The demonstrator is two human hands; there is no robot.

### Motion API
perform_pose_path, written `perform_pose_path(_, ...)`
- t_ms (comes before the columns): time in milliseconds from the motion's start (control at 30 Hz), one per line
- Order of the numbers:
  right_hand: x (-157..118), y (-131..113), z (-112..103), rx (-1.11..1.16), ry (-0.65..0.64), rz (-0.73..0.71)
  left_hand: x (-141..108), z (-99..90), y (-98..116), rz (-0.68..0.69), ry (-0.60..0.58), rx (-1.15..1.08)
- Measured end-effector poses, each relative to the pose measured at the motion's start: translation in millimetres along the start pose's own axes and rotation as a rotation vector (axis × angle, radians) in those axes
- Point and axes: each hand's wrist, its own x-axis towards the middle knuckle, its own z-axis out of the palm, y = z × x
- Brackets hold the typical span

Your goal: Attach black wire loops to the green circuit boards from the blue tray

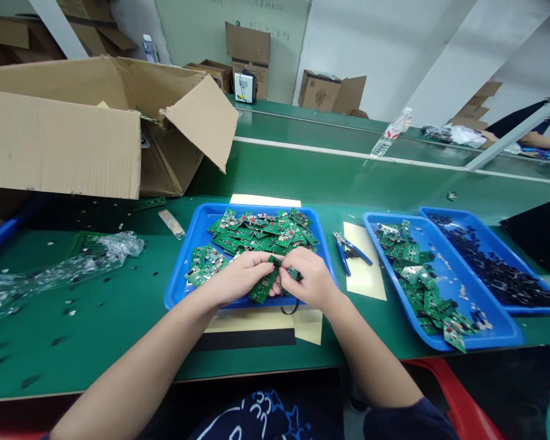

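Over a blue tray (179,269) heaped with green circuit boards (252,231), both my hands meet at one board. My left hand (244,276) is closed on this circuit board (262,288), which tilts downward. A small black part (275,261) shows at its upper end, between my thumbs. My right hand (309,278) is closed at that same end, its fingertips pinched together; exactly what they grip there is partly hidden. A thin black loop (291,309) hangs below my right hand. Flush cutters (352,252) with blue handles lie to the right of the tray.
Another blue tray (394,293) on the right holds boards and small pale parts. Beyond it, a further tray (538,309) holds many black pieces. A large open carton (64,143) stands at the left, near crumpled plastic wrap (119,245). A water bottle (391,133) stands behind.
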Motion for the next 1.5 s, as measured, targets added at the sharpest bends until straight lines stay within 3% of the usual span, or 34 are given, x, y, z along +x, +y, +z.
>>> perform_pose_path(567,1.5,-1.6,0.9,-0.015,-0.008,0.037,-1.4,3.9,3.6,-0.099,0.036,-0.063)
perform_pose_path(900,0.8,-0.3,1.0,-0.026,-0.027,0.060,0.3,4.6,1.4,-0.080,0.035,-0.055)
perform_pose_path(1033,1.8,-1.7,-3.5,-0.014,-0.011,0.179,0.9,4.4,-0.4,-0.003,0.099,0.029)
perform_pose_path(1167,1.4,-2.5,-5.2,0.138,0.032,0.372,1.0,2.8,-1.9,0.069,0.184,0.053)
perform_pose_path(1233,0.6,-1.1,-4.1,0.183,0.079,0.403,0.8,2.1,-2.2,0.080,0.195,0.055)
perform_pose_path(1400,1.4,3.2,-3.9,0.178,0.086,0.274,0.5,2.1,-2.3,0.099,0.196,0.053)
perform_pose_path(1500,2.7,4.5,-6.3,0.150,0.090,0.268,0.0,1.8,-1.3,0.114,0.213,0.081)
